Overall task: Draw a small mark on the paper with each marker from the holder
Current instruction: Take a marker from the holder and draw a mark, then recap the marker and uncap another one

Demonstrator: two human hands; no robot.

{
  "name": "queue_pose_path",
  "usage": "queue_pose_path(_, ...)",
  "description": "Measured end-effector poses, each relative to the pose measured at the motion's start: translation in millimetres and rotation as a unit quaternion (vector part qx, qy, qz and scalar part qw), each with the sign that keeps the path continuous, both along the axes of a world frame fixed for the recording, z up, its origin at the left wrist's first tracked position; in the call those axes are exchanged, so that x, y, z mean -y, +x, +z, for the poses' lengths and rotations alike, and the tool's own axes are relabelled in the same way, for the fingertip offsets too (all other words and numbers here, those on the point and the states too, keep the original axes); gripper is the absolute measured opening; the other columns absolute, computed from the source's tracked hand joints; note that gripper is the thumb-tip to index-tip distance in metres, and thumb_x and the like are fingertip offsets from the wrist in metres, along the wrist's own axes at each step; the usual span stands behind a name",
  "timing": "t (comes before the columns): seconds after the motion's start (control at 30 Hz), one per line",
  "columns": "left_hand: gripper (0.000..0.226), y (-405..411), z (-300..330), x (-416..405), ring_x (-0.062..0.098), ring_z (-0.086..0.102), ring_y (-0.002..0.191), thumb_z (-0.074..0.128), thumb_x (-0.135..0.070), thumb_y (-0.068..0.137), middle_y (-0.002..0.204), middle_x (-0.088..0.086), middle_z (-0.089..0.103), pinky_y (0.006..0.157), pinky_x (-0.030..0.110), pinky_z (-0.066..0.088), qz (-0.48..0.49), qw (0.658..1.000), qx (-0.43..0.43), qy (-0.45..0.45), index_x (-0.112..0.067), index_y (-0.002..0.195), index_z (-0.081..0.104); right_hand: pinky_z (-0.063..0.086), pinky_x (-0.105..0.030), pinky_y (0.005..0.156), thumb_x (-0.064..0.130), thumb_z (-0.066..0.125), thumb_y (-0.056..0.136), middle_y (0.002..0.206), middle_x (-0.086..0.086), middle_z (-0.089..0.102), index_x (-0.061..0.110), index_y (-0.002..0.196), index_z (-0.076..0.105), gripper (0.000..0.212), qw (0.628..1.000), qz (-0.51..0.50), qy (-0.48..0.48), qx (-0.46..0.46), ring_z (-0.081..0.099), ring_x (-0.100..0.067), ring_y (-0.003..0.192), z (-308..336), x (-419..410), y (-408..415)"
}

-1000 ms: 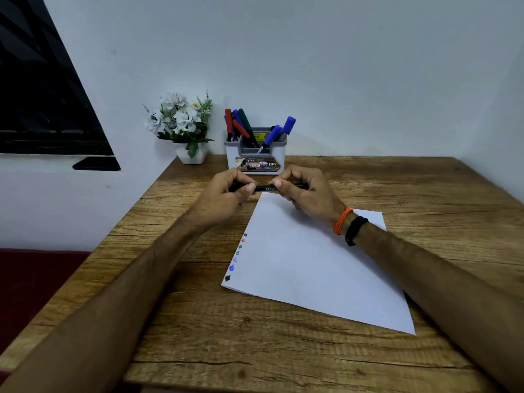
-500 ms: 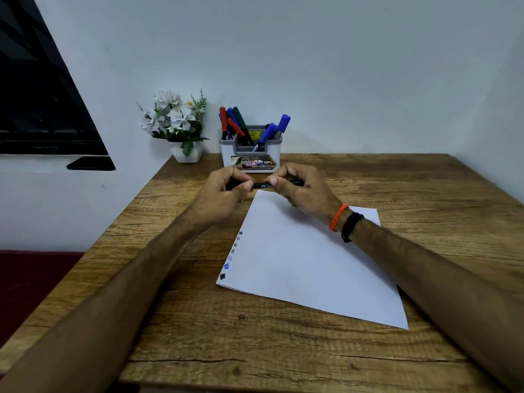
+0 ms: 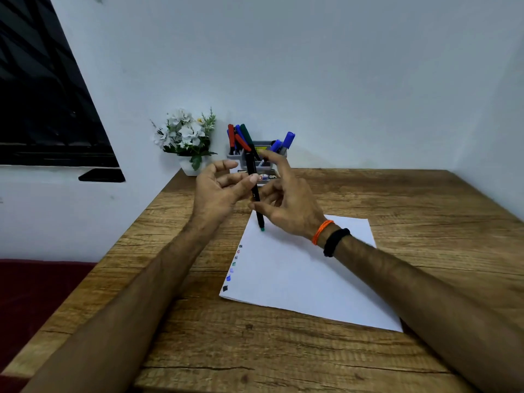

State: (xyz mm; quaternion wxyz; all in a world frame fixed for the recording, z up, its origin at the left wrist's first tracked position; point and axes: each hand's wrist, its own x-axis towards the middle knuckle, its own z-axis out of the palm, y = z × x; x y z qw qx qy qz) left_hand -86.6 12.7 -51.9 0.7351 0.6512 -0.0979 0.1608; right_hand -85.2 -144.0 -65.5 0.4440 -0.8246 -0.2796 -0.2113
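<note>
A black marker with a green tip stands almost upright between my hands, tip down, just above the far left corner of the white paper. My left hand pinches its upper barrel with the thumb. My right hand holds it lower down between thumb and fingers, the index finger stretched upward. Several small coloured marks run along the paper's left edge. Behind my hands, against the wall, the grey-and-white holder has red, green and blue markers in it.
A small white pot of white flowers stands left of the holder at the wooden table's back corner. A dark window fills the left wall. Orange and black bands circle my right wrist.
The marker has swung from lying level between both hands to nearly upright with its green tip down. Both hands have loosened and spread their fingers. The camera has tipped slightly.
</note>
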Motion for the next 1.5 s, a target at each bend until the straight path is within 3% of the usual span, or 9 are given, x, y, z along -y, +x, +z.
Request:
queue_pose_path(0.07,0.047,-1.7,2.5,0.1,0.009,0.072,0.073,0.076,-0.003,0.076,0.082,0.007,0.069,0.062,0.025,0.058,-0.005,1.000,0.004,-0.006,-0.002,0.115,0.051,0.056,-0.019,0.065,0.016,0.080,0.076,0.071,0.008,0.066,0.035,0.151,0.022,0.097,0.999,0.006,-0.021,0.027,0.066,-0.005,0.065,4.5,-0.9,-0.3)
queue_pose_path(0.2,0.021,2.6,2.8,-5.2,0.015,0.072,0.069,0.064,-0.016,0.090,0.080,0.003,0.074,0.062,0.028,0.060,-0.013,1.000,-0.007,0.002,-0.006,0.106,0.056,0.058,-0.029,0.066,0.013,0.079,0.077,0.070,0.007,0.065,0.036,0.152,0.024,0.096,0.999,0.010,-0.018,0.036,0.065,-0.008,0.062,11.4,1.1,1.4)
queue_pose_path(0.27,0.020,6.2,-2.6,-12.1,0.016,0.072,0.080,0.060,-0.025,0.094,0.090,-0.001,0.073,0.068,0.028,0.058,0.026,0.994,0.012,0.110,-0.009,0.106,0.060,0.057,-0.026,0.066,0.014,0.078,0.078,0.067,0.012,0.065,0.036,0.152,0.022,0.095,0.999,0.007,-0.007,0.035,0.063,-0.004,0.060,17.0,4.7,4.0)
queue_pose_path(0.4,0.042,21.2,-28.6,-33.1,0.016,0.057,0.114,0.058,-0.045,0.092,0.123,-0.002,0.064,0.096,0.034,0.045,0.100,0.862,0.032,0.497,-0.020,0.125,0.061,0.058,-0.024,0.072,0.017,0.080,0.077,0.068,0.011,0.066,0.037,0.152,0.024,0.096,0.999,-0.029,0.014,0.041,0.066,-0.003,0.064,35.4,7.1,22.0)
queue_pose_path(0.53,0.062,32.6,-41.0,-37.7,0.024,0.028,0.144,0.034,-0.060,0.095,0.156,0.003,0.034,0.117,0.049,0.022,0.037,0.771,-0.050,0.634,-0.024,0.145,0.040,0.060,-0.028,0.076,0.014,0.080,0.077,0.072,0.009,0.068,0.041,0.151,0.022,0.098,0.998,-0.044,0.023,0.047,0.067,-0.004,0.064,56.1,-3.3,53.7)
queue_pose_path(0.73,0.060,31.3,-42.1,-34.5,0.020,0.019,0.147,0.029,-0.058,0.098,0.160,-0.002,0.025,0.118,0.044,0.013,0.046,0.750,-0.056,0.658,-0.028,0.148,0.034,0.060,-0.036,0.078,0.013,0.080,0.075,0.080,0.004,0.072,0.045,0.148,0.022,0.098,0.995,-0.072,0.019,0.061,0.070,-0.007,0.065,79.6,-27.6,104.7)
queue_pose_path(1.1,0.060,36.6,-46.3,-37.9,0.019,0.023,0.145,0.029,-0.060,0.097,0.158,-0.002,0.028,0.117,0.045,0.013,0.052,0.751,-0.043,0.656,-0.028,0.147,0.036,0.055,-0.026,0.076,0.012,0.081,0.075,0.077,0.000,0.072,0.035,0.147,0.026,0.093,0.995,-0.088,-0.025,0.050,0.069,-0.016,0.070,75.9,-49.2,145.2)
queue_pose_path(1.3,0.059,37.2,-46.5,-38.2,0.019,0.024,0.144,0.030,-0.060,0.097,0.157,-0.002,0.029,0.116,0.045,0.014,0.054,0.753,-0.041,0.655,-0.028,0.146,0.037,0.053,-0.037,0.087,0.021,0.075,0.083,0.085,0.003,0.076,0.024,0.124,0.057,0.046,0.973,-0.107,-0.203,0.024,0.068,-0.021,0.096,68.0,-45.8,148.4)
queue_pose_path(1.5,0.059,35.8,-45.0,-37.4,0.019,0.023,0.145,0.030,-0.059,0.097,0.158,-0.002,0.028,0.117,0.044,0.012,0.051,0.755,-0.044,0.652,-0.028,0.146,0.036,0.052,-0.031,0.086,0.016,0.069,0.085,0.090,0.006,0.076,0.029,0.115,0.069,0.033,0.975,-0.121,-0.184,0.034,0.066,-0.018,0.093,81.2,-42.1,144.9)
